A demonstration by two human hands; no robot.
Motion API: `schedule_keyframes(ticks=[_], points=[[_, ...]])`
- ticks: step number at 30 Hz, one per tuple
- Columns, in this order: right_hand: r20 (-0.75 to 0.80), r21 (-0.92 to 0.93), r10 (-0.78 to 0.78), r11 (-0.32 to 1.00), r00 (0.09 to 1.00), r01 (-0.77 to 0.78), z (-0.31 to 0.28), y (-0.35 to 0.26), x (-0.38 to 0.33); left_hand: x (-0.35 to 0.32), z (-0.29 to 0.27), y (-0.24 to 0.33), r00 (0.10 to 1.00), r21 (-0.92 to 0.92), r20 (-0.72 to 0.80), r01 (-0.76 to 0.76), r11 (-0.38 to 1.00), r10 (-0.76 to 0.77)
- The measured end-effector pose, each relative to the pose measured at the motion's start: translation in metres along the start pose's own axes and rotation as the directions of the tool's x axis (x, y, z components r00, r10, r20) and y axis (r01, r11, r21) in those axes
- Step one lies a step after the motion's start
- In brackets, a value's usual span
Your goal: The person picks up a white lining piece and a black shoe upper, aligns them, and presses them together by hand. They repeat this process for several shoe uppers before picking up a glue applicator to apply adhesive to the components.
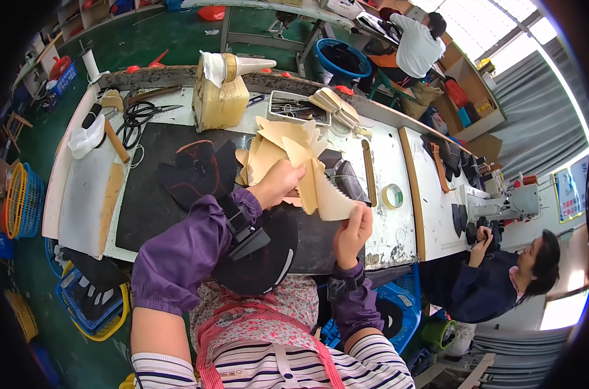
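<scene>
Two hands, left hand (278, 183) and right hand (351, 231), hold fanned tan pieces (320, 188) slanting down-right.

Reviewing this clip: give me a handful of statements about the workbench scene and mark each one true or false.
1. Both hands hold tan cut pieces above the bench. True: the left hand and right hand grip a fanned stack of tan pieces.
2. The black scissors lie at the near right edge of the bench. False: the scissors lie at the far left, beside the white cloth.
3. A roll of tape sits on the white bench top to the right of the hands. True: the tape roll lies there.
4. The work mat under the hands is bright red. False: the mat is black.
5. A yellowish container stands at the far side. True: the container stands there.
</scene>
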State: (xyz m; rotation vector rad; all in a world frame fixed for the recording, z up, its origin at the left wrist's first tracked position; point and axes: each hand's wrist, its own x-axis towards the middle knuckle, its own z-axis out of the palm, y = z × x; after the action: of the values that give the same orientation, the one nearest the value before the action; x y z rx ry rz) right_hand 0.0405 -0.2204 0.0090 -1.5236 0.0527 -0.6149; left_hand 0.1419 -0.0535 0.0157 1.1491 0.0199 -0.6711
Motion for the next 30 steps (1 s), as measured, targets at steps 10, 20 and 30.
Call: schedule_keyframes(ticks=[10,20,30], points=[[-0.307,0.338,0.043,0.939,0.951,0.067,-0.037,-0.008,-0.003,0.017,-0.022,0.002,0.993,0.293,0.074,-0.105,0.95,0.087],[0.05,0.473,0.421,0.788,0.906,-0.393,-0.04,-0.044,-0.013,-0.091,0.019,0.026,0.829,0.933,0.335,-0.358,-0.034,0.447],[0.386,0.541,0.5,0.558,0.776,-0.629,-0.014,-0.03,-0.04,-0.199,-0.01,-0.078,0.735,0.845,0.501,-0.529,-0.077,0.457]])
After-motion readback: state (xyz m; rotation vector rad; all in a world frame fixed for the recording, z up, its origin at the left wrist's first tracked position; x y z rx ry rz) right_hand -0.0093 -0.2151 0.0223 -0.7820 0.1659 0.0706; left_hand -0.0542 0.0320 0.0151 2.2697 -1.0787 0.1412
